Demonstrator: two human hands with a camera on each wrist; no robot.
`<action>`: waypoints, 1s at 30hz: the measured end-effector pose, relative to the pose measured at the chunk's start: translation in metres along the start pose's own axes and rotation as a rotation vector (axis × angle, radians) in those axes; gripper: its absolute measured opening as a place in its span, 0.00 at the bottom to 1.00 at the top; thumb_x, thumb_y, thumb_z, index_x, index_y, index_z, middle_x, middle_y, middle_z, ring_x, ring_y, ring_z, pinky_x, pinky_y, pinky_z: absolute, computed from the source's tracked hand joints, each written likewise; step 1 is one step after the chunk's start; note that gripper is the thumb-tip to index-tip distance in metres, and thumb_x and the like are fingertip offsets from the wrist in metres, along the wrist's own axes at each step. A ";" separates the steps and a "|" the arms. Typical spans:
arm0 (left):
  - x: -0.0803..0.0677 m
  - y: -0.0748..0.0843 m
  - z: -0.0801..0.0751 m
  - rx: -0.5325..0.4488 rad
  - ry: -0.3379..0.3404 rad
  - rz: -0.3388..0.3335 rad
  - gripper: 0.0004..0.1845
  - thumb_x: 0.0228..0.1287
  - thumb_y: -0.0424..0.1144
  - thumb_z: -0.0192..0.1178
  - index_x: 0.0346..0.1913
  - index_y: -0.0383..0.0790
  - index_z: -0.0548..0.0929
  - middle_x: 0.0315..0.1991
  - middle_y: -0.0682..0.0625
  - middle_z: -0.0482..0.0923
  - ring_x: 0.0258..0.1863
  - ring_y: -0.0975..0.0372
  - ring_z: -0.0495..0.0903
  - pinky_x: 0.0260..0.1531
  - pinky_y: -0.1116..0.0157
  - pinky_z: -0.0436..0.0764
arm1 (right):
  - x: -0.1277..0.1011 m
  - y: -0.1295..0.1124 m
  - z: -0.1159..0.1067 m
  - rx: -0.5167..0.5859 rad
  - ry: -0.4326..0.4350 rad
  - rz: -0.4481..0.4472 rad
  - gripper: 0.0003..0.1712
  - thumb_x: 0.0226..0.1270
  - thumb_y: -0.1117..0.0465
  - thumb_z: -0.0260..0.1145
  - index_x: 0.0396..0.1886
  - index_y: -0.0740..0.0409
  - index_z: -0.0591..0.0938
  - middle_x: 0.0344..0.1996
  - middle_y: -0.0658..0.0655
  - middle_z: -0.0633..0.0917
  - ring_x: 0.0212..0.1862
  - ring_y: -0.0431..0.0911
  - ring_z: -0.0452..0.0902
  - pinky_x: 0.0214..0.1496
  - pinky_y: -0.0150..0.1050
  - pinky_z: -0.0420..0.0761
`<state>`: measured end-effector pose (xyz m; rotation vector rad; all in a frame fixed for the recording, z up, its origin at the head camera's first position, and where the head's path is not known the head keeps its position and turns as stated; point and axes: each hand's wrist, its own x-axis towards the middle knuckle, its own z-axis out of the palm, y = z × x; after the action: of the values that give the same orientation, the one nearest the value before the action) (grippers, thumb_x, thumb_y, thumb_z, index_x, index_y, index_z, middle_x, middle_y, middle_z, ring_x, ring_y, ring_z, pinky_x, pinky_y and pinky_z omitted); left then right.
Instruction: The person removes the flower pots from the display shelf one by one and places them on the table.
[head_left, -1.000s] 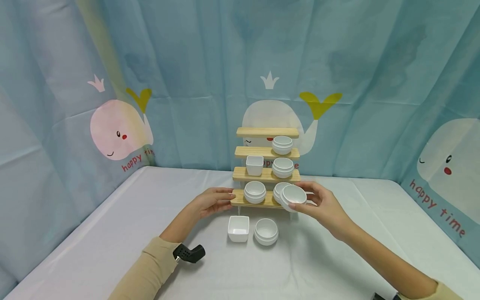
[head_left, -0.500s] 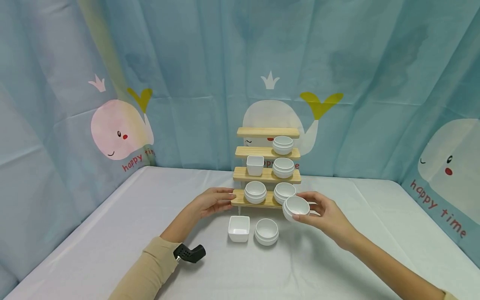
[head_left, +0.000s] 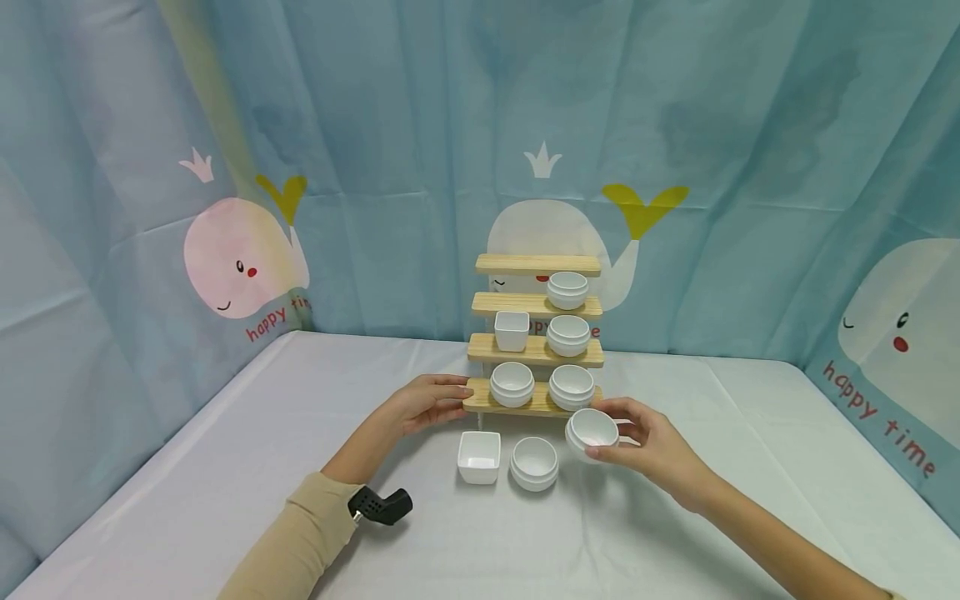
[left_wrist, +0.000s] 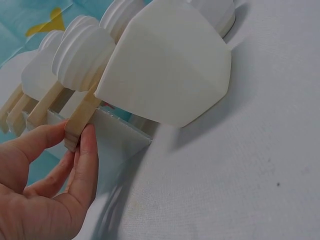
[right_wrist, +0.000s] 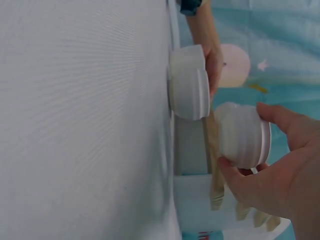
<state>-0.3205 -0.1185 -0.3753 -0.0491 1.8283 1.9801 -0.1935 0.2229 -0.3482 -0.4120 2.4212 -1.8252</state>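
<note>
My left hand (head_left: 427,404) pinches the left end of the lowest board (left_wrist: 82,117) of a tiered wooden stand (head_left: 536,265), thumb above and fingers below. In my right hand (head_left: 648,442) is a round white bowl (head_left: 591,431), gripped by its sides with thumb and fingers; its mouth faces up. It hangs in front of the lowest board's right end, above the table. Two round bowls, one left (head_left: 512,385) and one right (head_left: 572,387), stand on that board. In front of the stand, a square white bowl (head_left: 478,457) and another round bowl (head_left: 534,464) sit on the table.
Higher boards carry a square bowl (head_left: 512,331) and a round bowl (head_left: 567,336), with one more round bowl (head_left: 567,290) above. A white cloth covers the table (head_left: 465,550). Behind the stand hangs a blue curtain (head_left: 390,258) with printed whales.
My right hand has lowered the round bowl, moving it down and toward me from in front of the lowest board's right bowl. My left hand keeps its hold on the board.
</note>
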 end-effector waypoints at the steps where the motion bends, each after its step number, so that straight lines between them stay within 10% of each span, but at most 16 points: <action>1: 0.000 0.000 0.000 -0.003 0.001 -0.002 0.28 0.76 0.28 0.62 0.74 0.25 0.69 0.51 0.41 0.82 0.38 0.63 0.88 0.42 0.70 0.91 | 0.000 0.001 0.000 0.000 -0.002 0.005 0.38 0.63 0.64 0.77 0.70 0.70 0.73 0.65 0.66 0.78 0.52 0.38 0.82 0.52 0.31 0.86; 30: -0.001 0.002 0.001 0.001 0.005 -0.012 0.27 0.76 0.28 0.62 0.74 0.25 0.70 0.51 0.41 0.82 0.37 0.63 0.88 0.42 0.70 0.91 | 0.003 0.020 0.000 -0.054 -0.096 0.071 0.36 0.56 0.67 0.81 0.63 0.71 0.76 0.66 0.67 0.77 0.55 0.47 0.82 0.51 0.32 0.83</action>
<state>-0.3196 -0.1177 -0.3729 -0.0648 1.8276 1.9722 -0.1996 0.2276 -0.3666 -0.4027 2.3934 -1.6762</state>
